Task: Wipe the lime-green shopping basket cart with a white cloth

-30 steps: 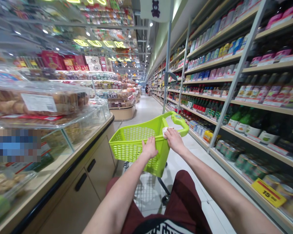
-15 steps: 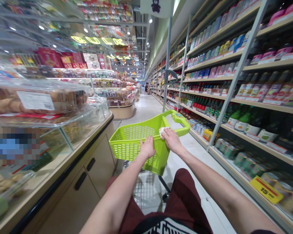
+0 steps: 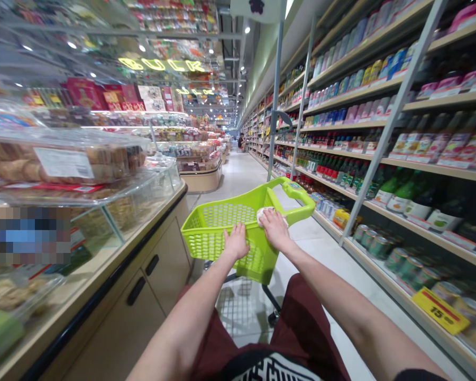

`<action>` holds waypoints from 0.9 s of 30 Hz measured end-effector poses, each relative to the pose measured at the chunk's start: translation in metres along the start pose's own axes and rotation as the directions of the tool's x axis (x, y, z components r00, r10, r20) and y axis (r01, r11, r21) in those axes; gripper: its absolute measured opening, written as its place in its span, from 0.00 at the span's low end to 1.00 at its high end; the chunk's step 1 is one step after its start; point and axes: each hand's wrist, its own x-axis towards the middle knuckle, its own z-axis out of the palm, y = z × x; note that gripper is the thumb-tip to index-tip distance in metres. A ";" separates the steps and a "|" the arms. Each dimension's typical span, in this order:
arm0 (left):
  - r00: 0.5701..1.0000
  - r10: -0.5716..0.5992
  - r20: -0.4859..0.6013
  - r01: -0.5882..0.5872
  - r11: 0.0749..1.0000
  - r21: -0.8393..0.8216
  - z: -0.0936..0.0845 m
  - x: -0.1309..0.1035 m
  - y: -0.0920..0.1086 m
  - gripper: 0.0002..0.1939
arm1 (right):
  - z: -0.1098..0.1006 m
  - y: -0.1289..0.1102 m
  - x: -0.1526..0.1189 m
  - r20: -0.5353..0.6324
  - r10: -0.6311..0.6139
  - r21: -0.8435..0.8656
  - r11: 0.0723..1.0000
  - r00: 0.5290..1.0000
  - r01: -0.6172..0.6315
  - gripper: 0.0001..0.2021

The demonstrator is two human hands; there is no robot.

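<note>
A lime-green plastic shopping cart [image 3: 262, 264] stands in front of my knees, its handle loop [image 3: 306, 203] toward the right. My left hand [image 3: 237, 242] is against the basket's near side, with its fingers on the rim and its thumb apart. Under the fingers of my right hand [image 3: 275, 228] is a crumpled white tissue [image 3: 261, 214], pressed on the rim close to the handle. Part of the tissue is hidden by that hand.
Close on the left runs a wooden counter [image 3: 162, 286] with clear bins and packed baked goods [image 3: 63, 164]. Shelves of bottles and cans [image 3: 404, 211] line the right side. A grey post [image 3: 275, 100] rises beyond the cart. Far down the aisle a person [image 3: 241, 142] is low by the shelves.
My right hand and the tissue have shifted slightly left along the rim, toward my left hand. The cart and surroundings appear slightly farther right in view.
</note>
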 end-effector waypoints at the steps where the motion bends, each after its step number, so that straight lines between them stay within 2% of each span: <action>1: 1.000 0.001 0.001 -0.001 1.000 0.002 0.000 -0.001 0.000 0.39 | -0.001 0.004 0.000 0.000 0.008 -0.007 1.000 1.000 -0.008 0.17; 5: 1.000 0.014 0.007 -0.014 1.000 -0.018 0.001 -0.001 0.001 0.40 | -0.010 0.025 -0.004 -0.081 0.130 -0.050 0.990 0.988 -0.134 0.17; 7: 1.000 0.019 0.002 -0.019 0.999 -0.026 0.002 -0.001 0.002 0.39 | -0.012 0.026 -0.007 -0.109 0.165 -0.061 0.983 0.980 -0.172 0.17; 12: 1.000 0.014 -0.008 -0.014 0.998 -0.062 0.000 -0.002 0.006 0.39 | -0.002 -0.008 -0.007 0.000 0.043 -0.035 0.998 0.999 -0.043 0.20; 14: 0.998 0.017 -0.066 -0.025 0.994 -0.110 -0.004 -0.002 0.009 0.39 | 0.000 -0.018 -0.005 0.032 0.036 -0.005 0.999 0.999 -0.036 0.24; 16: 0.982 0.078 -0.173 -0.106 0.981 -0.161 -0.008 0.000 0.015 0.39 | -0.002 -0.020 -0.003 0.072 0.056 0.023 0.998 0.996 -0.058 0.28; 18: 0.946 0.209 -0.247 -0.261 0.945 -0.197 -0.009 0.003 0.023 0.38 | -0.008 -0.016 -0.003 0.126 0.070 0.049 0.996 0.990 -0.077 0.31; 21: 0.903 0.349 -0.250 -0.411 0.870 -0.271 -0.005 0.009 0.035 0.37 | -0.024 -0.002 -0.008 0.168 0.078 0.090 0.992 0.983 -0.094 0.33; 24: 0.910 0.322 -0.262 -0.396 0.863 -0.315 0.000 0.012 0.045 0.32 | -0.038 0.018 -0.014 0.077 0.136 0.094 0.985 0.988 -0.143 0.30; 27: 0.908 0.258 -0.330 -0.363 0.878 -0.313 -0.003 0.016 0.051 0.24 | -0.042 0.039 -0.019 -0.013 0.279 0.036 0.960 0.960 -0.278 0.25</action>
